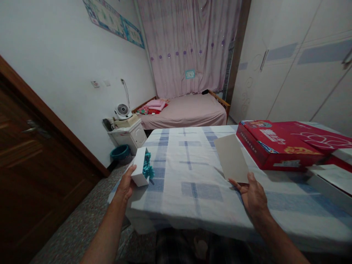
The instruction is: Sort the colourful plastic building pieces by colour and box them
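Technician: Grip status, left hand [125,185]?

Inspector: Curled around the outer side of a small white box [139,169], thumb up on its near edge. The box is tipped on its side just over the left corner of the checked cloth [192,165]. Teal shredded filler [147,167] bulges from the open face.

Technician: Right hand [253,194]?

Inspector: Palm up, half open. Thumb and fingers pinch the near edge of a flat grey card [231,158], which slopes up and away above the cloth.

Technician: Handling advice?

Inspector: In my judgement, turn the open face upward so the filler cannot spill. Support the card further in, since an edge pinch probably lets it sag or twist.

Technician: Edges and clearance?

Inspector: The box hangs at the corner of the cloth with floor below, so a slip there would likely miss the surface. A red carton [275,145] lies just right of the card, and a flat white tray [330,179] sits in front of the carton, near the right arm. The middle of the cloth between the hands is open. A brown door [27,165] stands to the left, well apart.
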The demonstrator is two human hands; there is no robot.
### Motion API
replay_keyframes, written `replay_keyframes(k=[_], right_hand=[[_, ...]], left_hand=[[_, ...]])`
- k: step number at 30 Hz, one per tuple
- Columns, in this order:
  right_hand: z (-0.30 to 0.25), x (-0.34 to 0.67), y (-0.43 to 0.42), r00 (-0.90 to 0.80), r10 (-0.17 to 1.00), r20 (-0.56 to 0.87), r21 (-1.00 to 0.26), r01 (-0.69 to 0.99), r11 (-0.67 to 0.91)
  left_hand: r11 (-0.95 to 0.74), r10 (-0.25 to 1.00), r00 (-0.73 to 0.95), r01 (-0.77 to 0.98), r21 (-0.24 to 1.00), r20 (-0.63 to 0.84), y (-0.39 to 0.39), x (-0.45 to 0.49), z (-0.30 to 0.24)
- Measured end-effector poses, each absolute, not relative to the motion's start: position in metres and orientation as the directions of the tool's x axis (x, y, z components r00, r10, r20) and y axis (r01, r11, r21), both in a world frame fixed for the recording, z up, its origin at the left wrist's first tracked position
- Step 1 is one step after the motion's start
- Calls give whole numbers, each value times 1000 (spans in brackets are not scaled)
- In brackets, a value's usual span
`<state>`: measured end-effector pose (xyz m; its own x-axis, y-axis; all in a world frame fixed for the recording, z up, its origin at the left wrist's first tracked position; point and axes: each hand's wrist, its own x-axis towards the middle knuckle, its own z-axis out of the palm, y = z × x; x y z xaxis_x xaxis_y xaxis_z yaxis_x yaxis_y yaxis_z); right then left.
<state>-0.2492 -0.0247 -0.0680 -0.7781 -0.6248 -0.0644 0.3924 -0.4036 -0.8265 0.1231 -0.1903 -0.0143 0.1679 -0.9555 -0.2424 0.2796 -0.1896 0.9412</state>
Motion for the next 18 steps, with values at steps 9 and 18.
replay_keyframes(k=[9,18], right_hand=[[-67,-248,-24,-782,-617,-91,-832,400,-385],[-68,-249,-25,-769,-632,-91,-828,411,-381]], left_hand=[[50,-973,201,-282,958,110,-192,113,-12],[181,-945,182,-406,896,273,-193,123,-8]])
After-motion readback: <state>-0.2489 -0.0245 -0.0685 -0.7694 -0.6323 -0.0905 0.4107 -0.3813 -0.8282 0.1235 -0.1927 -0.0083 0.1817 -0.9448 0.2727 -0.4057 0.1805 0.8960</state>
